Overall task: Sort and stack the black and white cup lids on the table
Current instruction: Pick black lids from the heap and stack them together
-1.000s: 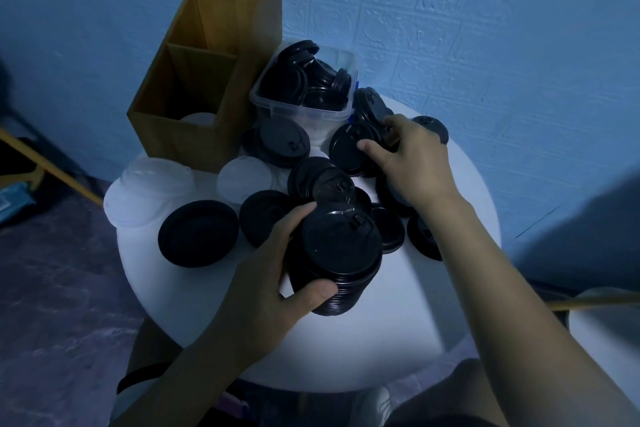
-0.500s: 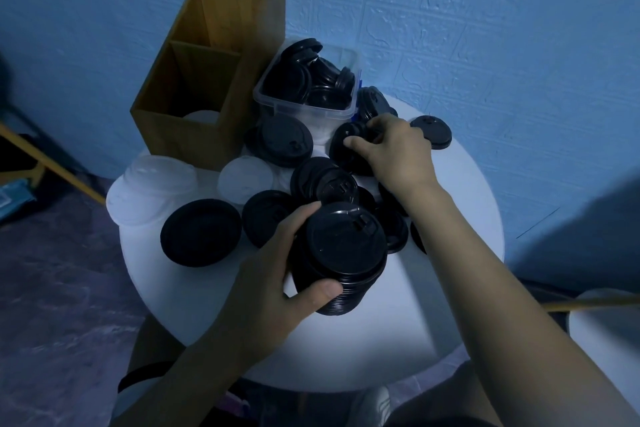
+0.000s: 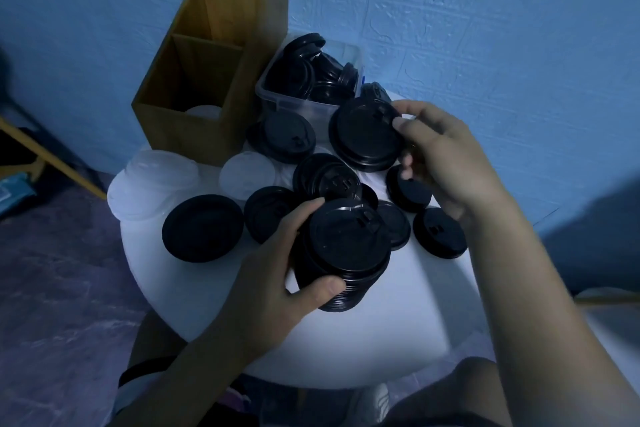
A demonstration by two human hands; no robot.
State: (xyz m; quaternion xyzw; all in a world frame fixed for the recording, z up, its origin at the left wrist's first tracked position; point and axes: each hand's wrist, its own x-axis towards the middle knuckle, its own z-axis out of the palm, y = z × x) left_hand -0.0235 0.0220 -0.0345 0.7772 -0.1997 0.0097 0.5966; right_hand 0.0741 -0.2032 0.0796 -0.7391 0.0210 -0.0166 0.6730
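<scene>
At the centre of the round white table (image 3: pixel 398 340), the left hand (image 3: pixel 273 281) wraps its thumb and curled fingers round a ribbed stack of black lids (image 3: pixel 346 246). They are glossy plastic discs, and the top one has a raised rim and a small sip tab. Toward 1 o'clock the right hand (image 3: pixel 446 166) pinches a single black lid (image 3: pixel 363 135) by its edge between thumb and fingertips, tilted above the others. About seven loose black lids (image 3: pixel 202 229) lie flat around the stack from 9 to 3 o'clock, some overlapping. At 12 o'clock a clear plastic tub (image 3: pixel 294 111) holds a jumble of further black lids, too tangled to count. At 11 o'clock stands a smooth wooden box (image 3: pixel 207 135) with two compartments, and a pale lid shows in the nearer one. At 10 o'clock lie frosted white lids (image 3: pixel 156 180) in two patches.
</scene>
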